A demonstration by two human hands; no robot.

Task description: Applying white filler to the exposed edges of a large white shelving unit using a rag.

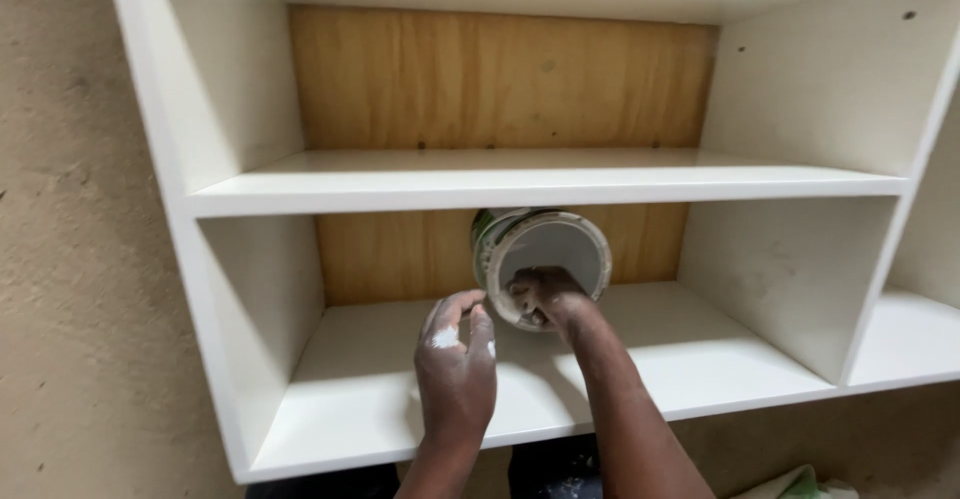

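I'm watching thru the head cam. The right hand (548,297) is inside a small white tub (545,264) that lies on its side on the lower shelf (360,399), near the back edge, about the middle. The tub's open mouth faces me. The fingers are curled down in the tub, prob. on some white paste, but I can't tell if they hold any. The left hand (457,369) hangs just beside the tub, on its left, over the middle of the lower shelf. Its fingers are a bit bent and half open, holding nothing I can see. There's a white smear on its thumb side.

Step in hand, I think: scooping paste out of the tub. The next move calls for a slow lift of the fingers out of the tub w/o tipping it or dripping on the shelf.

The shelf unit (170,199) is painted white, w/ a bare brown wood back (500,79). The upper shelf (540,184) sits right over the tub and hides its top. A rough tan wall (70,259) is at the left. Some dust marks show on the right side panel.
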